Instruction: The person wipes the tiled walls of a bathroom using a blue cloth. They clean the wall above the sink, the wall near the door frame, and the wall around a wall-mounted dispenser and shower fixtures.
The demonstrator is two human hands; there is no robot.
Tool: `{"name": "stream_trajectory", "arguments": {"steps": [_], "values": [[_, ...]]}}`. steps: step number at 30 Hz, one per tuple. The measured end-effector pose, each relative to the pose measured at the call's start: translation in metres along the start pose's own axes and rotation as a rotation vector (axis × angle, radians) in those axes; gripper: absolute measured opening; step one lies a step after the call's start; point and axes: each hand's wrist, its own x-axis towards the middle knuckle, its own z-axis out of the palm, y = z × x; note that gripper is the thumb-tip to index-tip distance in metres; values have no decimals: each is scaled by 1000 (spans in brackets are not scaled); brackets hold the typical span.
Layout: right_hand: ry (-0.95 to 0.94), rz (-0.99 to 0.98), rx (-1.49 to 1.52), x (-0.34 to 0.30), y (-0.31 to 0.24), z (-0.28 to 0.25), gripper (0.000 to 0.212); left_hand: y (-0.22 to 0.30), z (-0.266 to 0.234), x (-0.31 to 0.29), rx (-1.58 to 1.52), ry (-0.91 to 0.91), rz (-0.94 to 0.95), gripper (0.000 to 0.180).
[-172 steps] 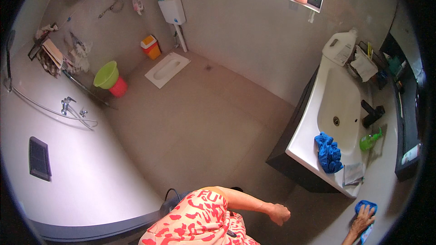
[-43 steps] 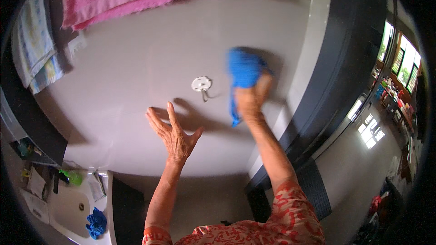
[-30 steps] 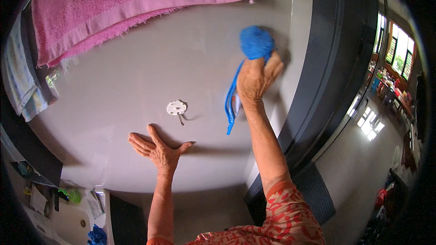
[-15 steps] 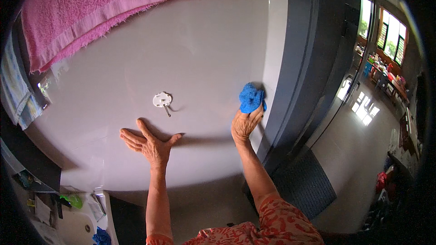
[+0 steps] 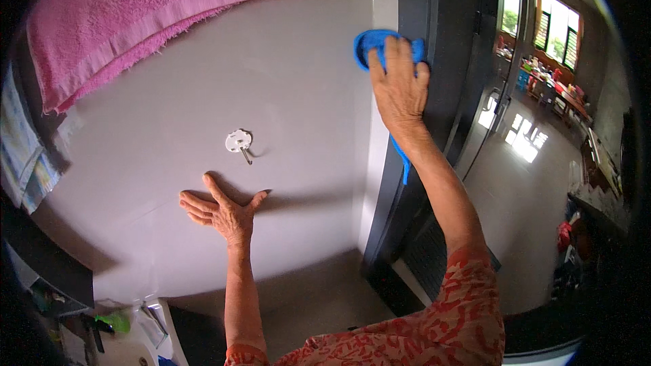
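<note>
Through my head view, the right hand (image 5: 401, 91) holds a bunched blue cloth (image 5: 364, 45) where the pale wall (image 5: 291, 81) meets the dark door frame (image 5: 415, 0), fingers laid over it, and a blue strip hangs beside that forearm. My left hand (image 5: 227, 215) is spread against the wall, thumb apart from the fingers, just below a round white hook (image 5: 238, 139). Above it I see a pink towel (image 5: 156, 20) hanging at upper left, a striped towel (image 5: 24, 149) farther left, and a green bottle (image 5: 116, 322) by the white sink (image 5: 125, 349) at the bottom
</note>
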Motion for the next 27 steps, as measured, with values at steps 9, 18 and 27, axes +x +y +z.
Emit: {"name": "stream_trajectory", "arguments": {"steps": [9, 18, 27], "values": [[-297, -124, -98, -102, -45, 17, 24, -7, 1, -4, -72, -70, -45, 126], [-387, -219, -79, -172, -66, 15, 23, -11, 3, -5, -50, -99, -25, 131], [-582, -313, 323, -307, -82, 36, 16, -7, -2, -4, -112, -147, -36, 129]]}}
